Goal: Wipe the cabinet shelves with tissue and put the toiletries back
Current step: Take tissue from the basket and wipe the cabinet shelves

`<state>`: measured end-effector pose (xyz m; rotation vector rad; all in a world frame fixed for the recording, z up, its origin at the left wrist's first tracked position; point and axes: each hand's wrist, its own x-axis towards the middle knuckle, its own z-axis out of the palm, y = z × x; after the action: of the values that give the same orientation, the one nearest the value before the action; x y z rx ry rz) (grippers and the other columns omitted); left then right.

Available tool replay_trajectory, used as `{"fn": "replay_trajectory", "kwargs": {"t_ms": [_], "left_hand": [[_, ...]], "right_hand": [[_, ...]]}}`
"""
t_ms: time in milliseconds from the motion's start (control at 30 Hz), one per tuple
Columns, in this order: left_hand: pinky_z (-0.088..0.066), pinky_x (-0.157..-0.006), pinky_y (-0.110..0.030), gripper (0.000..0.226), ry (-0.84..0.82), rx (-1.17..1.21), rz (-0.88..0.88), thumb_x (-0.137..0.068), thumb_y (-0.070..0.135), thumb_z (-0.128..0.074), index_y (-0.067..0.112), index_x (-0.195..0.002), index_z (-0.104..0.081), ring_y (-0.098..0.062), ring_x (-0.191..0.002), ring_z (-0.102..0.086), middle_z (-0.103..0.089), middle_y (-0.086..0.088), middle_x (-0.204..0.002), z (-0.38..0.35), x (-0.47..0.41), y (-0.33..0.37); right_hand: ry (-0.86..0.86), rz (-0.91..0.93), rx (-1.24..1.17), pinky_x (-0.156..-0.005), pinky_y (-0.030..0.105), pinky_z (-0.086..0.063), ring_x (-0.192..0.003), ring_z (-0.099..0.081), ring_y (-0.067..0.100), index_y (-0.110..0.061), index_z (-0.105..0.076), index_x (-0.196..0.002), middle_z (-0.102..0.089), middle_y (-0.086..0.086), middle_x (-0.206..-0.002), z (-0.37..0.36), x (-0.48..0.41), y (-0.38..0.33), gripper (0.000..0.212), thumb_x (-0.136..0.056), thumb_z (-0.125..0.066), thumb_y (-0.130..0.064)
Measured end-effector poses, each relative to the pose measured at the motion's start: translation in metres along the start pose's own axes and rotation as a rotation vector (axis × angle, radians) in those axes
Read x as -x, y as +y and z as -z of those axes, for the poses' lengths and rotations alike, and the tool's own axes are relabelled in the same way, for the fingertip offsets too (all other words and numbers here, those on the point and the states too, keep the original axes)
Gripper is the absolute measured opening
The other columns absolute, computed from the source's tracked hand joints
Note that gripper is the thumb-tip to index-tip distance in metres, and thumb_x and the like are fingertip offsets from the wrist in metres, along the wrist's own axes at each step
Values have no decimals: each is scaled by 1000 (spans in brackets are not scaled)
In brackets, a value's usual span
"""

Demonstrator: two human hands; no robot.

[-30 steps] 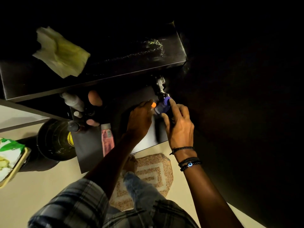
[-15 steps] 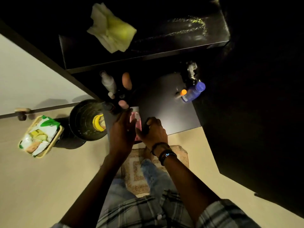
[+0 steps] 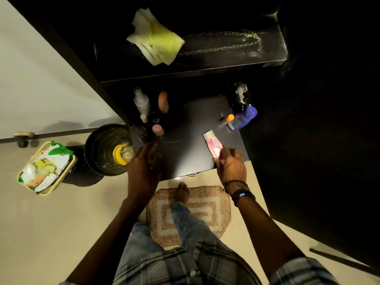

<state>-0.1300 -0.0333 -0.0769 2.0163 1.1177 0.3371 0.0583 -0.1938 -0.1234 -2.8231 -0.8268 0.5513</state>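
My right hand (image 3: 231,165) grips a pink tube (image 3: 212,144) by its lower end, over the right front of the dark lower shelf (image 3: 191,140). My left hand (image 3: 144,167) reaches to a dark bottle (image 3: 141,133) at the shelf's left front; whether its fingers hold anything is unclear. A blue bottle (image 3: 242,118) with an orange-capped item (image 3: 229,118) beside it lies at the right rear. A clear bottle (image 3: 141,101), a brown oval item (image 3: 163,101) and a pink-capped item (image 3: 158,129) stand at the left. A crumpled yellow-white tissue (image 3: 156,39) lies on the upper shelf (image 3: 226,60).
A black bin (image 3: 96,153) with a banana peel stands on the floor left of the cabinet. Beside it is a basket (image 3: 46,167) with a green and white packet. A patterned mat (image 3: 189,212) lies under my foot. The dark cabinet door (image 3: 318,161) stands open at the right.
My right hand has carried the pink tube from the shelf's left front to its right front. My left hand stayed near the bottles at the left. The view has shifted.
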Motion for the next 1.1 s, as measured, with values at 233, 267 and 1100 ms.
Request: {"fn": "replay_trajectory", "kwargs": {"t_ms": [233, 267, 1100], "left_hand": [[-48, -76, -38, 47, 134, -44, 99, -87, 18, -63, 9, -130, -44, -27, -101, -52, -44, -15, -129, 4, -10, 4], [-48, -81, -39, 50, 157, -63, 96, -86, 18, -64, 8, -131, -42, -28, -108, -49, -41, -15, -132, 5, -14, 4], [-53, -65, -40, 32, 1, -30, -141, -93, 25, -55, 17, -124, -51, -31, -88, -65, -59, -9, -121, -38, -69, 58]], "right_hand": [[203, 179, -72, -77, 44, -53, -92, -55, 35, -7, -58, -113, -56, 18, -103, 21, -3, -29, 33, -87, -63, -26], [181, 256, -160, -81, 42, -51, -95, -55, 34, -9, -58, -115, -57, 17, -105, 23, -2, -46, 34, -87, -62, -26], [-40, 245, 194, -85, 44, -46, -104, -58, 43, 1, -60, -107, -61, 28, -109, 133, -123, -96, 22, -90, -52, -10]]}}
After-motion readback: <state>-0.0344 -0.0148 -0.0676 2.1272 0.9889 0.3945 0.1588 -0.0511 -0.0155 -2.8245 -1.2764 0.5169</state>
